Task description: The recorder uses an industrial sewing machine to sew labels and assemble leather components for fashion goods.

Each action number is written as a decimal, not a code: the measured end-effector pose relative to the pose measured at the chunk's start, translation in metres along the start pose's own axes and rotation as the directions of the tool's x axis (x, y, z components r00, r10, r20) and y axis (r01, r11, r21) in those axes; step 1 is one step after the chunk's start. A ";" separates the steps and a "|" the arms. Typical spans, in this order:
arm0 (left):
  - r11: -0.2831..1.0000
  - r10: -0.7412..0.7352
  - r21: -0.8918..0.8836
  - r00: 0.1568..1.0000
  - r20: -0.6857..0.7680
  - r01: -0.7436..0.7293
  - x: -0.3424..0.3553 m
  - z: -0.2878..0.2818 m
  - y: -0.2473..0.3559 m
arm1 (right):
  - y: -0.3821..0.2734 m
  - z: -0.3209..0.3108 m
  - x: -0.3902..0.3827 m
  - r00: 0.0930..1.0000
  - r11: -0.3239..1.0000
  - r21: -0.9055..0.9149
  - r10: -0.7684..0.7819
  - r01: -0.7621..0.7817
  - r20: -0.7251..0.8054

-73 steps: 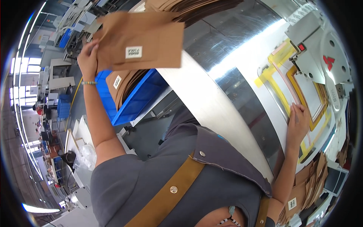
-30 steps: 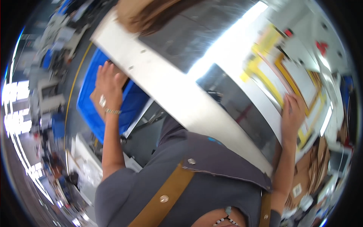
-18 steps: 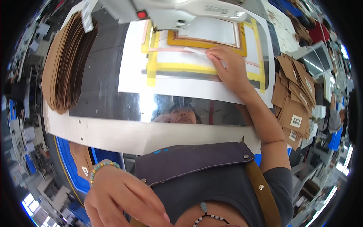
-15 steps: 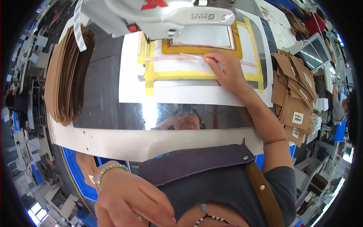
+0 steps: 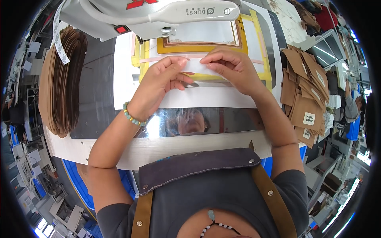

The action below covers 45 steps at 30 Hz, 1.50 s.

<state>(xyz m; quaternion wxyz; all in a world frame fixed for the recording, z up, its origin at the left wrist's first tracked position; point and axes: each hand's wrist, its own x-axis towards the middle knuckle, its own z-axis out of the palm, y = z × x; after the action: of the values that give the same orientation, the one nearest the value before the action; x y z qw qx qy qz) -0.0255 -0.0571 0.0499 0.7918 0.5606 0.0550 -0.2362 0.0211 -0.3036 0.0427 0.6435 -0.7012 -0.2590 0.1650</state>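
My left hand [image 5: 164, 77] and my right hand [image 5: 234, 71] meet over a white sheet [image 5: 178, 98] on the machine bed, thumbs and forefingers closed on a small white strip [image 5: 193, 63] between them; its exact outline is hard to make out. Just beyond my fingertips lies a yellow rectangular frame [image 5: 238, 47], bordered by yellow tape [image 5: 266, 79] and a pink band [image 5: 254, 61]. The white machine head [image 5: 99, 16], with a grey handle and red button, overhangs the frame.
Stacked brown flat pieces stand at left [image 5: 59, 83]; labelled brown pieces pile at right [image 5: 301, 91] beside a screen [image 5: 325, 51]. A metal table edge [image 5: 198, 141] runs before me, a blue bin [image 5: 73, 178] below. A co-worker [image 5: 353, 105] is at far right.
My left hand held a brown piece over the bin, let it go, dropped toward my chest, and has risen to meet my right hand at the strip. The view has turned toward the machine.
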 end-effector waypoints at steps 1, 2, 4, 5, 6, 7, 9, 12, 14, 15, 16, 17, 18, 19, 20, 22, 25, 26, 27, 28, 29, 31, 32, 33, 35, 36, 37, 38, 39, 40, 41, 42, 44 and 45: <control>0.996 0.028 0.087 0.999 -0.026 -0.026 0.004 -0.002 -0.002 | 0.000 0.002 0.000 1.000 1.000 0.012 0.025 -0.025 -0.016; 0.984 0.062 0.172 0.997 -0.045 -0.053 0.006 -0.003 -0.004 | 0.000 0.004 -0.001 0.998 0.998 0.024 0.053 -0.052 -0.036; 0.955 0.129 0.277 0.989 -0.075 -0.104 0.007 -0.002 -0.007 | -0.002 0.009 -0.001 0.991 0.992 0.035 0.121 -0.119 -0.050; 0.946 0.161 0.297 0.983 -0.089 -0.128 0.008 -0.001 -0.009 | -0.004 0.010 0.000 0.986 0.987 0.032 0.160 -0.159 -0.045; 0.934 0.205 0.318 0.973 -0.102 -0.163 0.007 0.000 -0.010 | -0.007 0.011 0.001 0.980 0.980 0.028 0.197 -0.196 -0.041; 0.915 0.227 0.360 0.969 -0.094 -0.179 0.006 -0.001 -0.009 | -0.010 0.009 0.003 0.978 0.975 -0.078 0.206 -0.207 -0.016; 0.862 0.306 0.440 0.950 -0.060 -0.250 0.003 -0.004 -0.009 | -0.021 -0.004 0.010 0.970 0.931 -0.284 0.244 -0.229 0.019; 0.160 0.682 0.873 0.691 0.240 -0.461 0.002 -0.028 0.001 | -0.033 -0.033 0.033 0.996 0.892 -0.446 0.053 -0.079 -0.069; -0.110 0.697 0.909 0.621 0.359 -0.402 0.006 -0.045 0.004 | -0.032 -0.046 0.051 0.989 0.860 -0.491 0.091 -0.138 -0.119; -0.228 0.696 0.906 0.591 0.408 -0.357 0.009 -0.054 0.006 | -0.029 -0.051 0.061 0.995 0.871 -0.486 0.032 -0.075 -0.097; -0.229 0.635 0.934 0.686 0.356 -0.273 0.009 -0.060 0.004 | -0.023 -0.052 0.074 0.989 0.818 -0.559 0.080 -0.138 -0.127; -0.254 0.619 0.925 0.687 0.381 -0.283 0.011 -0.064 0.000 | -0.015 -0.049 0.086 0.991 0.789 -0.603 0.067 -0.121 -0.112; -0.273 0.603 0.919 0.695 0.393 -0.283 0.013 -0.067 -0.004 | -0.007 -0.046 0.093 0.982 0.732 -0.656 0.127 -0.187 -0.138; -0.290 0.586 0.915 0.703 0.403 -0.282 0.015 -0.069 -0.007 | 0.000 -0.043 0.097 0.990 0.782 -0.608 0.107 -0.139 -0.089; -0.214 0.460 0.952 0.837 0.297 -0.221 0.014 -0.072 -0.008 | 0.006 -0.039 0.099 0.984 0.804 -0.569 0.158 -0.174 -0.078; -0.242 0.456 0.935 0.820 0.347 -0.260 0.015 -0.074 -0.009 | 0.014 -0.030 0.102 0.979 0.817 -0.542 0.192 -0.199 -0.070; -0.271 0.425 0.931 0.837 0.343 -0.244 0.015 -0.074 -0.007 | 0.015 -0.017 0.103 0.988 0.867 -0.473 0.136 -0.157 -0.079; -0.283 0.421 0.928 0.838 0.346 -0.241 0.015 -0.073 -0.006 | 0.014 -0.014 0.104 0.981 0.874 -0.445 0.172 -0.195 -0.092; -0.287 0.410 0.927 0.844 0.345 -0.239 0.016 -0.072 -0.005 | 0.013 -0.010 0.105 0.983 0.878 -0.442 0.162 -0.183 -0.087; -0.290 0.401 0.927 0.850 0.342 -0.236 0.016 -0.072 -0.004 | 0.011 -0.007 0.106 0.985 0.882 -0.440 0.152 -0.171 -0.079; -0.298 0.404 0.924 0.845 0.351 -0.241 0.016 -0.072 -0.003 | 0.010 -0.005 0.107 0.985 0.879 -0.444 0.157 -0.175 -0.078; -0.308 0.393 0.924 0.854 0.340 -0.226 0.016 -0.071 -0.003 | 0.010 0.000 0.110 0.987 0.874 -0.458 0.147 -0.162 -0.069; -0.309 0.391 0.925 0.857 0.335 -0.221 0.016 -0.071 -0.003 | 0.011 0.001 0.112 0.987 0.865 -0.475 0.145 -0.160 -0.068; -0.315 0.390 0.924 0.858 0.334 -0.216 0.016 -0.072 -0.003 | 0.012 0.001 0.112 0.986 0.858 -0.488 0.155 -0.163 -0.056; -0.313 0.381 0.927 0.867 0.321 -0.206 0.016 -0.072 -0.004 | 0.013 -0.003 0.114 0.985 0.833 -0.528 0.170 -0.164 -0.036; -0.307 0.392 0.930 0.862 0.320 -0.205 0.017 -0.072 -0.004 | 0.013 -0.009 0.116 0.994 0.860 -0.502 0.106 -0.095 -0.005; -0.297 0.404 0.933 0.858 0.318 -0.205 0.018 -0.072 -0.005 | 0.010 -0.019 0.117 0.999 0.880 -0.474 0.043 -0.027 0.024; -0.285 0.420 0.934 0.848 0.324 -0.215 0.019 -0.072 -0.006 | 0.009 -0.029 0.117 0.998 0.895 -0.444 0.064 -0.049 0.020; -0.282 0.417 0.939 0.857 0.303 -0.194 0.019 -0.072 -0.007 | 0.006 -0.041 0.114 0.999 0.898 -0.440 -0.001 0.017 0.037; -0.279 0.418 0.942 0.860 0.292 -0.184 0.019 -0.072 -0.008 | 0.001 -0.058 0.111 1.000 0.899 -0.438 0.016 -0.006 0.020; -0.271 0.414 0.947 0.867 0.279 -0.175 0.020 -0.072 -0.008 | -0.003 -0.072 0.110 1.000 0.904 -0.428 0.024 -0.016 0.015; -0.275 0.418 0.946 0.865 0.277 -0.170 0.020 -0.072 -0.009 | -0.007 -0.086 0.109 0.992 0.831 -0.550 0.122 -0.089 0.024; -0.265 0.413 0.947 0.867 0.280 -0.179 0.021 -0.073 -0.009 | -0.012 -0.106 0.107 0.958 0.650 -0.740 0.285 -0.173 0.026; -0.263 0.425 0.946 0.858 0.288 -0.188 0.021 -0.073 -0.009 | -0.013 -0.111 0.102 0.945 0.619 -0.767 0.322 -0.169 0.051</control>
<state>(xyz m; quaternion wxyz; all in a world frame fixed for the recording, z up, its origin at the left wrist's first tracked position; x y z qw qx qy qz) 0.0016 0.0008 0.0078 0.1101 0.9661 -0.2250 0.0622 0.1644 -0.3352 0.0786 0.2388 -0.9145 -0.2634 0.1931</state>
